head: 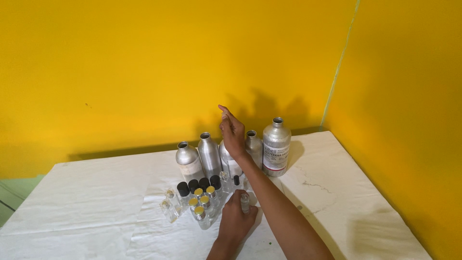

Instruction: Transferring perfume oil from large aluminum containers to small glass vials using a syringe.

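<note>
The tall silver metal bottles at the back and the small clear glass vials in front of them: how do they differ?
The tall silver metal bottles are opaque, while the small clear glass vials are see-through. The metal bottles stand much taller than the vials. The metal bottles whose necks show are open, without caps; most vials carry black or yellow caps. Both groups stand upright on the white cloth-covered table.

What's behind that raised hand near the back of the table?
A silver metal bottle stands behind the right hand, mostly covered; its neck and top are hidden. Beyond it, the yellow wall.
</note>
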